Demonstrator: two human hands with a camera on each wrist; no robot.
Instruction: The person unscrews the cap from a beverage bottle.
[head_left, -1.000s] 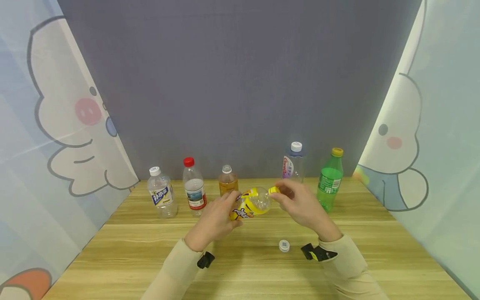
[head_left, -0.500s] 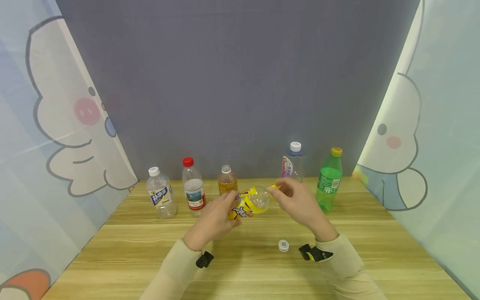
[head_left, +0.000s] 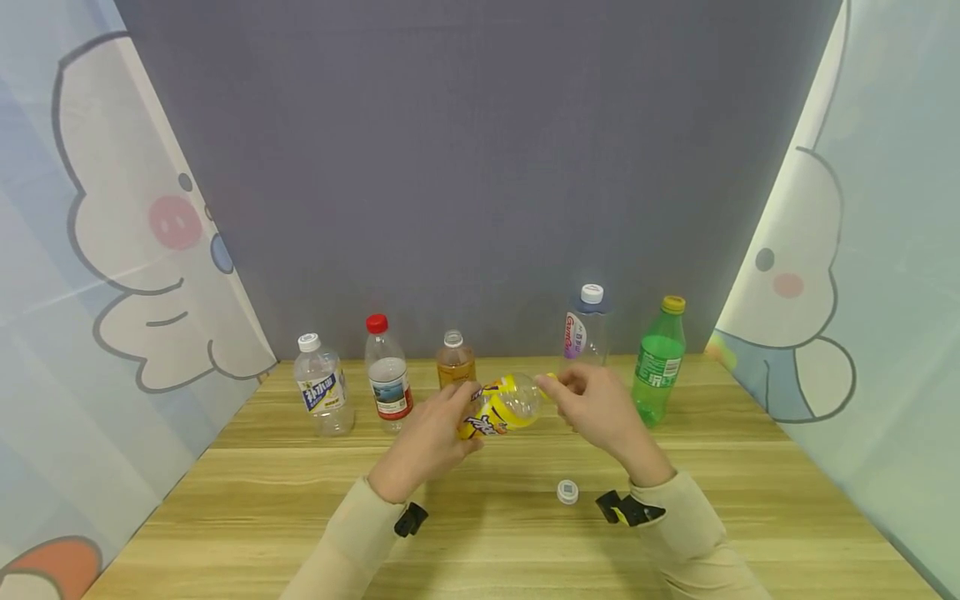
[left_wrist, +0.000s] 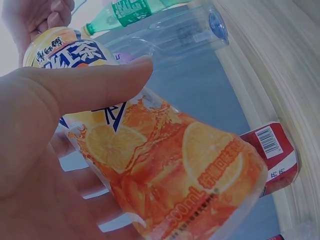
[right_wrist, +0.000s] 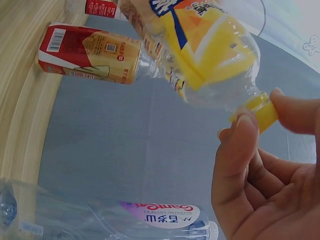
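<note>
My left hand [head_left: 431, 425] grips an iced tea bottle [head_left: 498, 408] round its labelled body and holds it tilted above the table, neck toward the right. In the left wrist view the bottle's wrap [left_wrist: 165, 165] shows orange slices, with the thumb across it. The thumb and fingers of my right hand [head_left: 600, 407] pinch the yellow cap [right_wrist: 266, 116] at the bottle's neck. Whether the cap's thread is engaged, I cannot tell. A loose white cap [head_left: 567, 492] lies on the table below the right hand.
Behind the hands stand a clear bottle with a white cap [head_left: 325, 387], a red-capped bottle [head_left: 389, 375], an uncapped amber bottle [head_left: 456, 363], a tall clear bottle [head_left: 587, 329] and a green bottle [head_left: 660, 362]. A grey panel [head_left: 480, 183] rises behind the wooden table [head_left: 247, 508].
My right fingers have shifted their hold round the yellow cap, turning slightly at the bottle's neck. The left hand and bottle stay nearly in place.
</note>
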